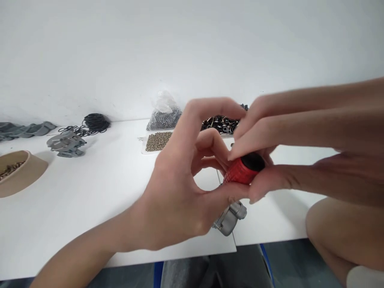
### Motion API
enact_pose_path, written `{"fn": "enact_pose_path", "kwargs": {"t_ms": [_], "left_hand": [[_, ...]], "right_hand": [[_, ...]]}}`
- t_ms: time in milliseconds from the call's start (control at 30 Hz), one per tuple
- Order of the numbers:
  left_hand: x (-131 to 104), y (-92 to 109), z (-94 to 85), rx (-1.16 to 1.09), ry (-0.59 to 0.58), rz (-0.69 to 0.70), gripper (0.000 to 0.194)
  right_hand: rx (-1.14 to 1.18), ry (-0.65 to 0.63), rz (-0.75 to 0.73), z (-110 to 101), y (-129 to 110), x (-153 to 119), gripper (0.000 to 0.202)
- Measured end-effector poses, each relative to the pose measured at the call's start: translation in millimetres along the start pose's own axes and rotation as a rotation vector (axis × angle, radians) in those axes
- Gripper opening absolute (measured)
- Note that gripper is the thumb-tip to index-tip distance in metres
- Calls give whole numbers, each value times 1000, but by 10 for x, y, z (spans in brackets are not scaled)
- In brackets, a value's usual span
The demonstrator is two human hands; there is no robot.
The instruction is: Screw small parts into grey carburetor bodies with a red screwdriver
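A short red, ridged handle with a black end (240,171) sits between both hands, in front of the table. My left hand (183,184) curls round it from the left, its thumb along the near side and its fingers arched behind. From the right, my right hand (279,148) grips its black end between thumb and fingers. The far end of the handle is hidden, so whether it carries a tool tip I cannot tell. Just below my left thumb, a grey metal part with rounded housings (228,221) shows, partly covered by the hand.
On the white table (90,200) are a beige bowl of small metal pieces (28,176), a grey part (66,143), black cord (96,123), a tray of brass-coloured beads (158,141), a bag of dark pieces (164,118) and dark metal fittings (222,125). Bare skin (339,232) shows lower right.
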State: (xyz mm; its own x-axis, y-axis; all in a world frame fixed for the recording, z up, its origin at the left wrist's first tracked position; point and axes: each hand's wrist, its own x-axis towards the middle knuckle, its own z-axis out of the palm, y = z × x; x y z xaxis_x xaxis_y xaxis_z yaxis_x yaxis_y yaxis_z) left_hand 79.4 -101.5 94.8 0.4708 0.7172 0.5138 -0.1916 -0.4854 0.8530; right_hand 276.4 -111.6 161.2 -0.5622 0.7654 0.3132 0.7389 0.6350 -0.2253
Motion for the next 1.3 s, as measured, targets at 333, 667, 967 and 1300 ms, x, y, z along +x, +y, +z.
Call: {"fn": "enact_pose_path", "kwargs": {"t_ms": [333,667,967,1300], "left_hand": [[-57,95,4,12,-68,-61,65],[21,42,-45,73,-89,-61,58],[59,43,-11,73,-122,2,20],[67,32,6,77,-40,-33,43]], "right_hand": [[5,-76,-200,-118,-41,79,9],[68,-25,-239,19,142,54,26],[131,-72,-125,15,143,94,37],[369,-51,-101,20,240,83,17]]}}
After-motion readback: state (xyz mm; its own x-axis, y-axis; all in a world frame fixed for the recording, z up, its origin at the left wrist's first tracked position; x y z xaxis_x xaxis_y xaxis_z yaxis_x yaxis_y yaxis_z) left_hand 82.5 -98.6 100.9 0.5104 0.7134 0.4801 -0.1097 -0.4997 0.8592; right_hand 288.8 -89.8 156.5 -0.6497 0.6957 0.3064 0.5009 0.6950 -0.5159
